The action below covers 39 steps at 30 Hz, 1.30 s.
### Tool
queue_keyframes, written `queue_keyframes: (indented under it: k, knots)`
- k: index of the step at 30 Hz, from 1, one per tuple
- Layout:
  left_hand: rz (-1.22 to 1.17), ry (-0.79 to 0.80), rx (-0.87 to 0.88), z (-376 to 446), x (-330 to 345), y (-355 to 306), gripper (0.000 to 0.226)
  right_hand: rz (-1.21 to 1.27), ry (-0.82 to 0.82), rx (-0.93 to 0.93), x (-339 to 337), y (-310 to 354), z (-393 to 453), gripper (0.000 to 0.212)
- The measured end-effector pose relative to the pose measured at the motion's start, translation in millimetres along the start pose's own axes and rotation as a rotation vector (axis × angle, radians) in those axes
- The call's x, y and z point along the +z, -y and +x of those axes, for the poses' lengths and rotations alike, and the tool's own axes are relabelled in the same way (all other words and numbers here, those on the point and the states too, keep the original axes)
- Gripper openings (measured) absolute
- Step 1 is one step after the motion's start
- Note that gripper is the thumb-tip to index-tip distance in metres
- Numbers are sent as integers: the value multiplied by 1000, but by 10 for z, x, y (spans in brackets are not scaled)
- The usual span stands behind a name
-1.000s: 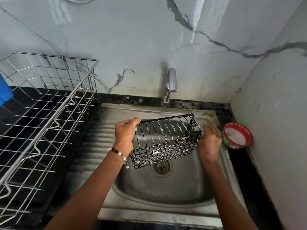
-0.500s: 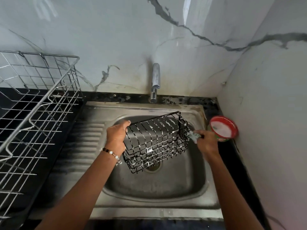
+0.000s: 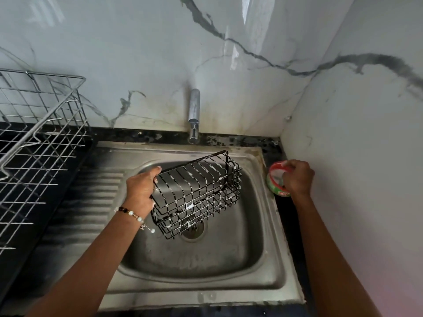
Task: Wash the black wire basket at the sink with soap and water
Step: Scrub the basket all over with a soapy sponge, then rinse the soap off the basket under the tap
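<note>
The black wire basket [image 3: 196, 195] was held tilted over the sink [image 3: 270, 266] bowl, above the drain [image 3: 192, 232], probably so that suds would fall into the bowl and not onto the worktop [image 3: 282, 216]. It was gripped at its left end by the left hand [image 3: 140, 192], fingers curled round the rim wire; white foam was seen on many wires. The right hand [image 3: 297, 178] was placed at the red-and-green soap tub [image 3: 275, 179] beside the sink, fingers bent into it, presumably for more soap; whether anything was pinched there could not be told. No water was seen running from the tap [image 3: 194, 115]. A steel dish rack [image 3: 39, 143] was stood on the left.
</note>
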<state>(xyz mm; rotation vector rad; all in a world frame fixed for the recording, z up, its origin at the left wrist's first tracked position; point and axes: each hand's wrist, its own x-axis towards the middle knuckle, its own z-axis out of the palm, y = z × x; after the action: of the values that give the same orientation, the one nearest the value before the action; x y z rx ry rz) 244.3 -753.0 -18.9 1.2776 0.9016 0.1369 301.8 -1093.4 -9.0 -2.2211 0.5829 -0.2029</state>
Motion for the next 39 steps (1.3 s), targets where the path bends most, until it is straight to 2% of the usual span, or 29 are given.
queue_keyframes:
  k: [2,4,5,6,8,11,14,18,21,23,24,27,28,31,33,36,39]
  knots:
    - [8,19,13,-12,15,-21,17,122,79,-122,113,160,-137,27]
    - [11,42,36,-24,33,-62,6,390,344,-126,280,339,-323,31]
    - [12,53,42,-24,31,-88,6,449,463,-112,352,407,-409,36]
    - [13,61,39,-17,20,-122,8,480,553,-145,428,468,-482,41]
    - [28,67,17,31,-29,-177,12,375,628,-226,518,521,-557,56]
    - [38,73,-40,200,-174,-239,19,321,652,-307,635,510,-550,79]
    - [7,103,-127,402,-284,-269,30,308,704,-255,771,429,-547,102]
    - [13,159,-256,551,-321,-277,27,264,623,-255,923,369,-521,96]
    - [138,226,-279,609,-278,-308,21,205,547,-282,999,362,-542,74]
    - [357,252,-163,646,-183,-359,20,149,478,-298,992,378,-547,71]
    - [531,248,-45,702,-117,-388,21,126,432,-314,965,386,-535,70]
    - [1021,271,460,900,144,-528,13,43,305,-371,897,409,-468,69]
    - [1148,296,607,956,247,-576,21,7,283,-394,875,405,-443,67]
    - [1459,471,964,1065,619,-712,69,-41,281,-410,852,407,-402,64]
    - [1672,506,1207,1008,823,-794,77,-103,295,-411,879,393,-384,70]
    - [1936,465,1390,1066,948,-809,70,-150,319,-340,931,390,-386,73]
    - [2009,406,1474,1133,945,-813,69,-141,331,-245,1009,394,-354,80]
